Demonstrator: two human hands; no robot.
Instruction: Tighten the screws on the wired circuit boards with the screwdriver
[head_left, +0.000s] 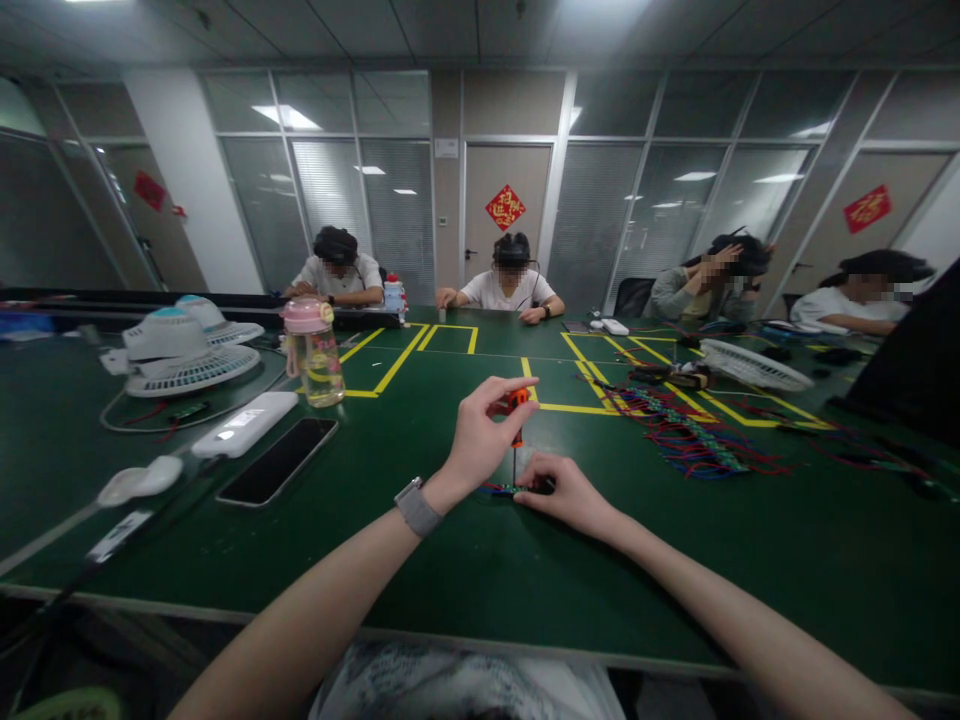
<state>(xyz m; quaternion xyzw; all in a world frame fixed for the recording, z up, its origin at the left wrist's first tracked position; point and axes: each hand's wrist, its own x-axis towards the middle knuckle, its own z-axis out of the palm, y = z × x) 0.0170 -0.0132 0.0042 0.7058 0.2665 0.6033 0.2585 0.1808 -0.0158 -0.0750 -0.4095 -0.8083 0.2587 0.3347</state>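
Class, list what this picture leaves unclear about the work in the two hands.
Head view: screwdriver handle mostly covered by left hand.
Head view: wired part half under right hand, too small to identify.
Head view: where the screwdriver tip lands, too small.

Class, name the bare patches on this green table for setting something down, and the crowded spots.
Bare: between the phone and left hand; the table edge between the forearms; right of the right hand. Crowded: wire bundle, fans, bottle.
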